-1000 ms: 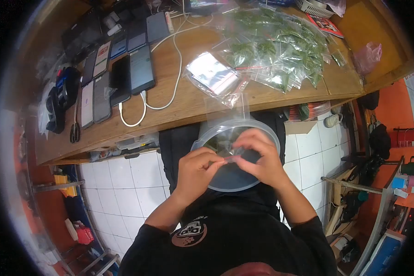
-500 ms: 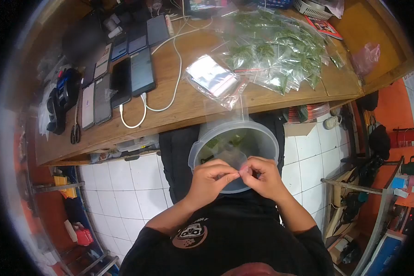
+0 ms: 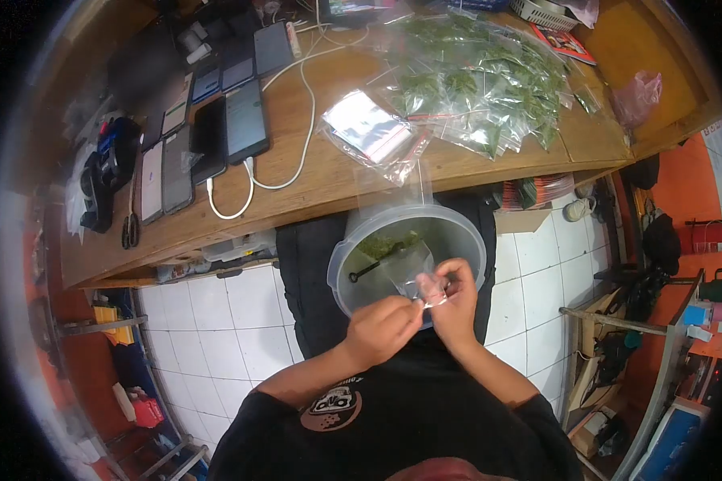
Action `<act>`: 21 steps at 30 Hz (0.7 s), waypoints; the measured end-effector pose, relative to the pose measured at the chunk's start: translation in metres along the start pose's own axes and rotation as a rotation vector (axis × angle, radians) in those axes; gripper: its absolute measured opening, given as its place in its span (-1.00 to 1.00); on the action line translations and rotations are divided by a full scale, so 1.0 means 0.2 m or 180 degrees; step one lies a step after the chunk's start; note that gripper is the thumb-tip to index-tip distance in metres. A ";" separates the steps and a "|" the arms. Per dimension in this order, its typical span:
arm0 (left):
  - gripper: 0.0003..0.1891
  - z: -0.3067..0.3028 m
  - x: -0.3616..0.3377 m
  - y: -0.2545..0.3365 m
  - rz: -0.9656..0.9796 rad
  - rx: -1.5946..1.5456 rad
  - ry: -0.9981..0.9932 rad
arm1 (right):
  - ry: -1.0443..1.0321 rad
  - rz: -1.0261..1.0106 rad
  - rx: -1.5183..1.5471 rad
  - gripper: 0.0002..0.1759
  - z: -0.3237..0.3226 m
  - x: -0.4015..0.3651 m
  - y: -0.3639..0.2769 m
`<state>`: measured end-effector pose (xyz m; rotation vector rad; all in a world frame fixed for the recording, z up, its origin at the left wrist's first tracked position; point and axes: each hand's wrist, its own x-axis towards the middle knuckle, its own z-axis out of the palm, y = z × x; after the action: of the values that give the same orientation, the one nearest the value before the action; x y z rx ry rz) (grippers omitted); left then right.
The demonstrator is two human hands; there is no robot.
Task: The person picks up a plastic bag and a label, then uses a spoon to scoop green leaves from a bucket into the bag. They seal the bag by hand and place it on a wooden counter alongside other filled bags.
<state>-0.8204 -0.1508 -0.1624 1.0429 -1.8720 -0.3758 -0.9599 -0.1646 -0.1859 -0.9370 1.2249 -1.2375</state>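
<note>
A clear plastic bag (image 3: 413,264) hangs between my hands over a translucent plastic tub (image 3: 338,276). My left hand (image 3: 383,330) pinches the bag's near edge. My right hand (image 3: 457,301) grips the bag's mouth, and the thin film wraps around its thumb and fingertips. Inside the tub lies loose green leafy material (image 3: 381,244), partly hidden behind the bag. A dark long-handled tool (image 3: 365,272) with a ring at its end rests in the tub, its far end among the leaves.
On the wooden table (image 3: 297,172) sit a pack of clear bags (image 3: 369,128) and a large pile of bags filled with green material (image 3: 481,88). Several phones (image 3: 247,120), white cables (image 3: 313,104) and scissors (image 3: 131,228) occupy its left side. A pink plastic bag (image 3: 638,100) is at the right.
My hands have turned and drawn slightly nearer my body. The bag's mouth has spread around my right fingers, and the dark tool in the tub shows more fully.
</note>
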 end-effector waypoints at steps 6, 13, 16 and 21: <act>-0.82 0.01 0.00 -0.06 0.0058 0.0303 0.0262 | 0.0004 -0.0365 0.0318 -0.69 0.06 -0.01 -0.02; -0.32 -0.07 0.08 -0.07 -0.0042 -0.0604 -0.1193 | -0.0537 0.0700 0.0417 -0.73 -0.08 0.06 0.00; -0.34 -0.06 0.04 -0.12 0.0040 -0.0628 -0.1375 | -0.0785 0.0872 0.0067 -0.74 -0.13 0.07 -0.01; -0.44 -0.09 0.03 -0.12 -0.0023 -0.0707 -0.1400 | -0.1146 0.0822 0.0181 -0.78 -0.15 0.07 -0.02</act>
<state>-0.7939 -0.1681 -0.1646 0.8632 -2.1487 -0.8529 -0.9910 -0.1753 -0.1887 -0.8833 0.9829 -0.8517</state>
